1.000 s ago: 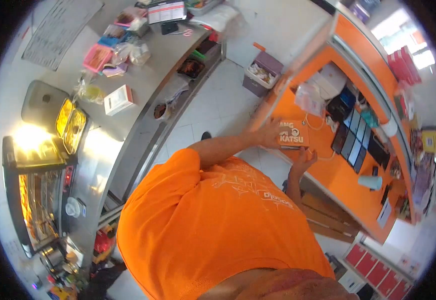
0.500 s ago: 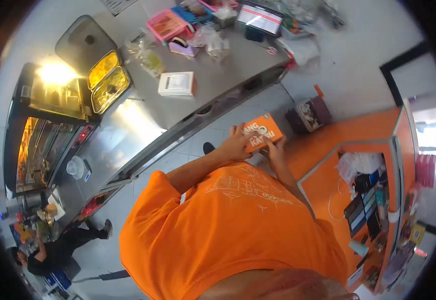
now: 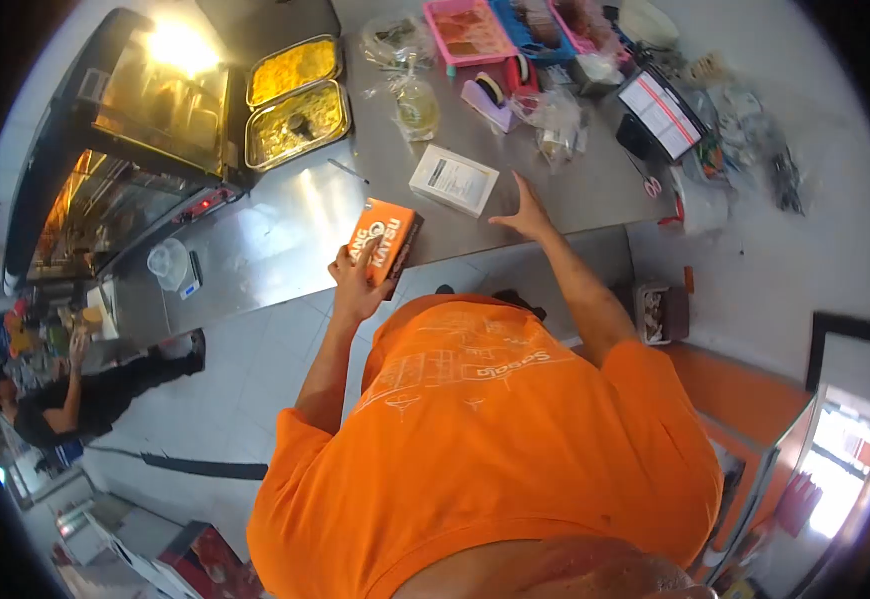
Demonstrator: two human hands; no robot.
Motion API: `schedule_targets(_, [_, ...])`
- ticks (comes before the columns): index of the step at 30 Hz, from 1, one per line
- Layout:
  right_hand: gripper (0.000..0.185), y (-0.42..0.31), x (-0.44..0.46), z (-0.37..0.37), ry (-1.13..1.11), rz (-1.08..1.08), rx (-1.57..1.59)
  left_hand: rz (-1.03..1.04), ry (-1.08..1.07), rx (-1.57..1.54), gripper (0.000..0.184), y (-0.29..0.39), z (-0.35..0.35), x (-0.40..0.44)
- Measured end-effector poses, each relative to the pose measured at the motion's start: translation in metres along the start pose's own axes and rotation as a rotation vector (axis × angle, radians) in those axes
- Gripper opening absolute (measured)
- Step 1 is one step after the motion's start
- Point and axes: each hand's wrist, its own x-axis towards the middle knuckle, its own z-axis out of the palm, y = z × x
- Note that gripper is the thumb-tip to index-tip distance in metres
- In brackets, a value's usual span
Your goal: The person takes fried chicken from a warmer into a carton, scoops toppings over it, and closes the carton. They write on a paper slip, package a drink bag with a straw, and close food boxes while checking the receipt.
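Note:
My left hand [image 3: 357, 290] grips an orange food box [image 3: 383, 235] with white lettering and dark sides, at the near edge of the steel counter [image 3: 300, 225]. My right hand [image 3: 527, 212] is open, thumb and fingers apart, just right of a white box [image 3: 455, 181] with a printed label. I cannot tell whether that hand touches the white box. Behind the white box sits a clear plastic bag [image 3: 417, 108] with yellowish contents. A purple tape dispenser [image 3: 492, 103] stands farther back.
Two metal trays [image 3: 300, 122] of yellow food lie beside a lit display warmer [image 3: 145, 150] at left. Pink and blue baskets [image 3: 470, 35] line the back, with a tablet [image 3: 661, 112] to their right. A person in black [image 3: 65, 399] works at far left.
My view has turned and I am at the counter. The orange box went from both hands to my left hand alone; my right hand let go and reaches out by the white box.

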Motion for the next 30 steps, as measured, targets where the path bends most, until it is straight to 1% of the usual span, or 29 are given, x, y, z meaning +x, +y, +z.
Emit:
schedule_targets(2, [0.109,0.0,0.025,0.006,-0.167,-0.08,-0.04,-0.173,0.028,-0.086,0.086,0.019,-0.017,-0.005])
schedule_targets(3, [0.109,-0.003,0.035,0.008,-0.246,-0.121,-0.061,-0.205,0.076,-0.103,0.086,0.019,-0.012,-0.011])
schedule_targets(5, [0.109,-0.024,0.047,0.016,-0.412,-0.107,-0.171,-0.26,0.166,-0.131,0.086,0.013,0.0,-0.018])
schedule_targets(6, [0.109,-0.04,0.051,0.016,-0.488,-0.101,-0.229,-0.324,0.191,-0.143,0.087,0.016,0.005,-0.019])
schedule_targets(7, [0.109,-0.051,0.054,0.015,-0.503,-0.118,-0.247,-0.389,0.214,-0.157,0.087,0.02,0.012,-0.021])
schedule_targets(10, [0.111,-0.029,0.081,0.021,-0.294,-0.304,0.003,-0.522,0.26,-0.228,0.089,0.033,0.028,-0.021])
schedule_targets(11, [0.11,0.002,0.092,0.04,-0.1,-0.259,0.098,-0.552,0.256,-0.231,0.091,0.039,0.028,-0.018])
schedule_targets(12, [0.108,0.018,0.112,0.038,-0.085,-0.254,0.116,-0.579,0.255,-0.233,0.093,0.044,0.03,-0.014])
schedule_targets(13, [0.105,0.034,0.132,0.034,-0.069,-0.248,0.136,-0.551,0.288,-0.226,0.087,0.039,0.039,-0.011])
schedule_targets(14, [0.103,0.046,0.146,0.032,-0.054,-0.238,0.156,-0.541,0.293,-0.217,0.087,0.04,0.043,-0.008])
schedule_targets(16, [0.095,0.041,0.172,0.016,0.058,-0.091,0.264,-0.518,0.303,-0.201,0.086,0.042,0.048,0.0])
schedule_targets(17, [0.091,0.039,0.182,0.011,0.113,-0.016,0.314,-0.543,0.319,-0.21,0.087,0.05,0.047,0.003])
schedule_targets(20, [0.081,0.054,0.202,0.014,0.337,-0.087,-0.283,-0.585,0.354,-0.241,0.087,0.065,0.05,0.011])
schedule_targets(21, [0.076,0.054,0.207,0.015,0.323,-0.005,-0.141,-0.593,0.353,-0.23,0.086,0.071,0.05,0.012])
schedule_targets(24, [0.072,0.055,0.219,0.015,0.504,-0.069,-0.196,-0.597,0.367,-0.205,0.086,0.08,0.053,0.012])
schedule_targets(27, [0.073,0.08,0.223,0.022,0.279,0.015,-0.136,-0.595,0.386,-0.224,0.086,0.082,0.064,-0.001])
schedule_targets(30, [0.065,0.075,0.219,0.024,0.3,-0.025,-0.11,-0.65,0.368,-0.27,0.086,0.084,0.065,-0.008])
